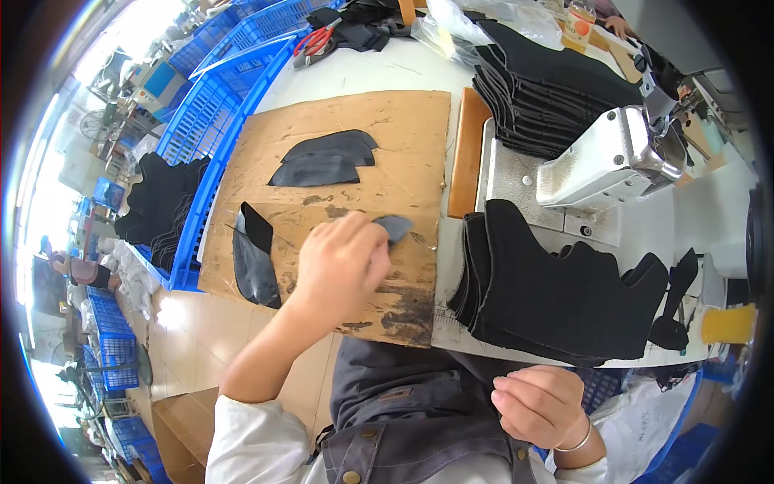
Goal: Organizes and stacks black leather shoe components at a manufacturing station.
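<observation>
My left hand (343,256) is closed over the stained cardboard sheet (403,121), fingers curled at a small dark leather-like piece (393,227). Only the tip of that piece shows past my knuckles. Further up the cardboard, two black curved pieces (322,157) overlap. Left of my hand lies a folded black piece (255,258). My right hand (542,405) hovers by the apron below the table edge, fingers curled together; whatever they may hold is hidden. Just beyond it rests a stack of black shaped fabric pieces (556,290).
A white metal sewing machine (613,161) stands at the right, with another black fabric stack (548,81) behind it. Blue plastic crates (201,121) line the left side, one holding black pieces (161,202). Red-handled scissors (317,40) and a bottle (578,24) are at the back.
</observation>
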Motion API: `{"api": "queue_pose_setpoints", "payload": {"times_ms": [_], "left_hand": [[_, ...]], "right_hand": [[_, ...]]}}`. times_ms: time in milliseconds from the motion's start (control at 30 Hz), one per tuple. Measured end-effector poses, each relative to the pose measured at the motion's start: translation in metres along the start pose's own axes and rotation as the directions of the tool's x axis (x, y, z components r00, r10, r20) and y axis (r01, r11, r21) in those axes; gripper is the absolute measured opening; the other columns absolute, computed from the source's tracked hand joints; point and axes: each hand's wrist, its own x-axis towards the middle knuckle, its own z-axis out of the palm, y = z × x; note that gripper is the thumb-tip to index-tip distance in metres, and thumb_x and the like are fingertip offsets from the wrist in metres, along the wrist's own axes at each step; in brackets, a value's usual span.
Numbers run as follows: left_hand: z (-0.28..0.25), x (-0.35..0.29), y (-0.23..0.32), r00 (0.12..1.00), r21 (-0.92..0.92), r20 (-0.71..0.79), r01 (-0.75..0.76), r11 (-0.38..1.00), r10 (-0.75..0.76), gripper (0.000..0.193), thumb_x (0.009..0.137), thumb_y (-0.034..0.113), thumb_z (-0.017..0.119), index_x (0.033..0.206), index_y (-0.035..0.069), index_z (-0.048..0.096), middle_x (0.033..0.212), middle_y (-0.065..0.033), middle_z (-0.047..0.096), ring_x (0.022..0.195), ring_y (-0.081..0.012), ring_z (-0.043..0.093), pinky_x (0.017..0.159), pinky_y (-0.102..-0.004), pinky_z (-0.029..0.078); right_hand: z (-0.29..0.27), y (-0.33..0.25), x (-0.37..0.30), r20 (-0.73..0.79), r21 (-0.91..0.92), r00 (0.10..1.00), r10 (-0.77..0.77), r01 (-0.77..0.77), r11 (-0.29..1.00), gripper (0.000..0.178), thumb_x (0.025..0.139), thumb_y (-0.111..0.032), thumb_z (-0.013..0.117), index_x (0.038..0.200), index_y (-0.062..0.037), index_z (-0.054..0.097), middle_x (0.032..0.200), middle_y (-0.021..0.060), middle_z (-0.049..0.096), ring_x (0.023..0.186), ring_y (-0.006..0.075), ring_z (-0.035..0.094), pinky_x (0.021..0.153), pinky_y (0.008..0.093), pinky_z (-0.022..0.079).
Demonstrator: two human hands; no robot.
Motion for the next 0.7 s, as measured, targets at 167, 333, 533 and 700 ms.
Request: {"api": "queue_pose_setpoints", "payload": {"times_ms": [167, 333, 533, 700], "left_hand": [[-0.012, 0.005, 0.002, 0.997, -0.093, 0.015, 0.076, 0.993, -0.075, 0.018, 0.071, 0.01, 0.072, 0.079, 0.006, 0.057, 0.076, -0.0061, 0.057, 0.072, -0.0259, 0.059, 0.066, -0.0368, 0.046], [-0.02, 0.01, 0.02, 0.989, -0.097, -0.064, 0.127, 0.987, -0.134, 0.023, 0.068, 0.009, 0.075, 0.077, 0.007, 0.055, 0.076, -0.0057, 0.056, 0.07, -0.0263, 0.057, 0.065, -0.0356, 0.046], [-0.044, 0.015, 0.063, 0.89, -0.777, -0.067, 0.237, 0.583, -0.451, 0.033, 0.067, -0.001, 0.08, 0.083, 0.005, 0.051, 0.073, -0.0057, 0.06, 0.066, -0.0154, 0.058, 0.059, -0.0279, 0.045], [-0.041, 0.019, 0.109, 0.985, -0.976, 0.011, -0.028, -0.218, -0.173, 0.043, 0.072, -0.01, 0.076, 0.1, -0.003, 0.044, 0.081, -0.0234, 0.064, 0.075, -0.0247, 0.067, 0.067, -0.0324, 0.054]], "right_hand": [[0.003, -0.003, 0.006, -0.007, 0.059, 1.0, 0.02, -0.02, 0.998, 0.015, 0.075, -0.006, 0.067, 0.09, -0.006, 0.067, 0.081, 0.0064, 0.067, 0.071, 0.0174, 0.063, 0.059, 0.0238, 0.054], [0.009, -0.005, 0.003, -0.033, 0.091, 0.999, 0.021, -0.018, 0.996, 0.017, 0.074, -0.005, 0.067, 0.091, -0.005, 0.067, 0.081, 0.0067, 0.067, 0.071, 0.0174, 0.064, 0.059, 0.0242, 0.054], [0.001, -0.005, 0.004, -0.087, 0.111, 0.99, 0.112, -0.102, 0.989, 0.025, 0.071, -0.005, 0.072, 0.094, -0.001, 0.067, 0.098, 0.0148, 0.066, 0.082, 0.0254, 0.066, 0.065, 0.0286, 0.056], [-0.006, -0.008, 0.037, -0.066, 0.566, 0.9, 0.431, -0.322, 0.759, 0.066, 0.068, -0.008, 0.081, 0.126, 0.0037, 0.051, 0.104, 0.0154, 0.065, 0.102, 0.0305, 0.062, 0.089, 0.0408, 0.046]]}}
